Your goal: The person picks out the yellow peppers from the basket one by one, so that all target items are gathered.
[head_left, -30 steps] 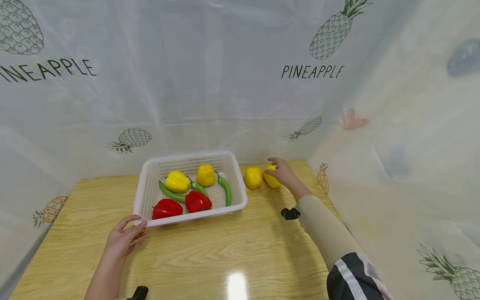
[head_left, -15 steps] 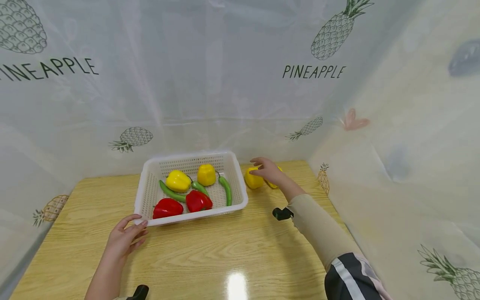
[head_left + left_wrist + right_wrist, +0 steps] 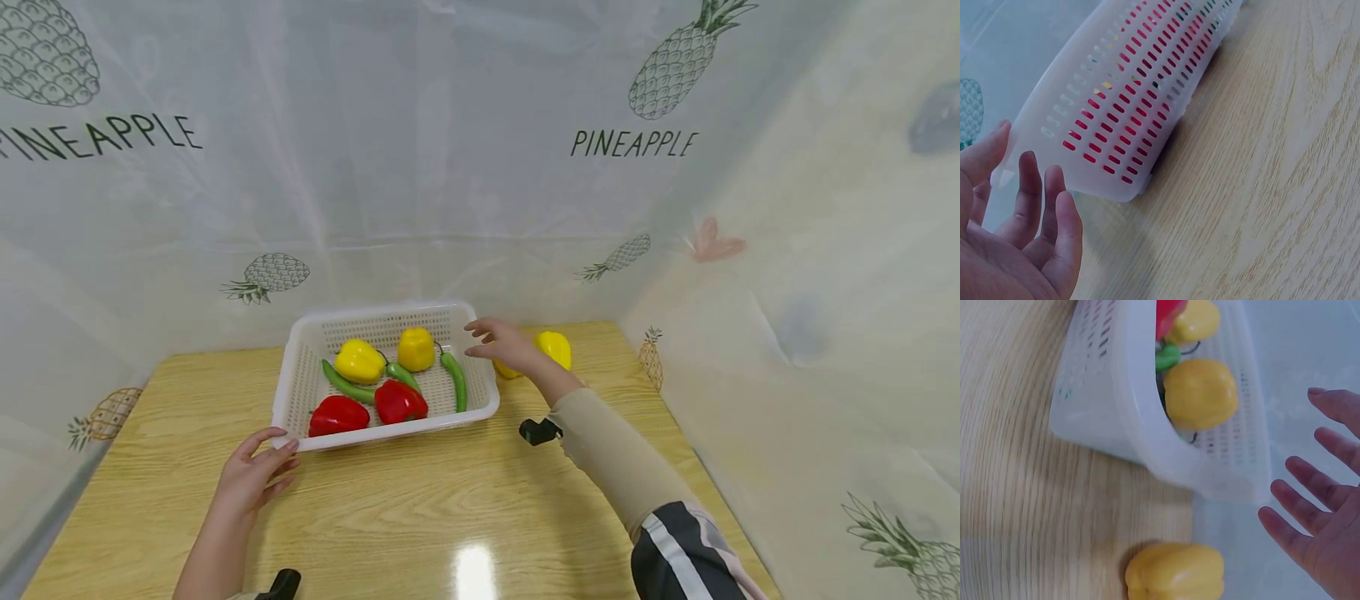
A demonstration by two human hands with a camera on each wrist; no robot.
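Observation:
A white perforated plastic basket [image 3: 486,379] stands at the back of the table. My left hand [image 3: 251,479] grips its near left corner, fingertips at the rim. In the left wrist view the other fingers [image 3: 1069,234] curl loosely below that corner. Over the basket's right end is my right hand [image 3: 510,346], holding nothing, its fingers spread and apart from the rim in the right wrist view. Two yellow bell peppers [image 3: 360,362], two red bell peppers [image 3: 401,402] and three green chili peppers [image 3: 455,382] lie inside.
Right of the basket, one yellow bell pepper [image 3: 555,348] lies on the wooden table [image 3: 390,517]; another yellow bell pepper [image 3: 507,371] is partly hidden under the right hand. A pale curtain [image 3: 420,183] with pineapple prints hangs close behind and at the sides.
My right hand has moved left, from above the far right yellow bell pepper, past the nearer one, to the basket's right rim. The left hand has stayed at the corner.

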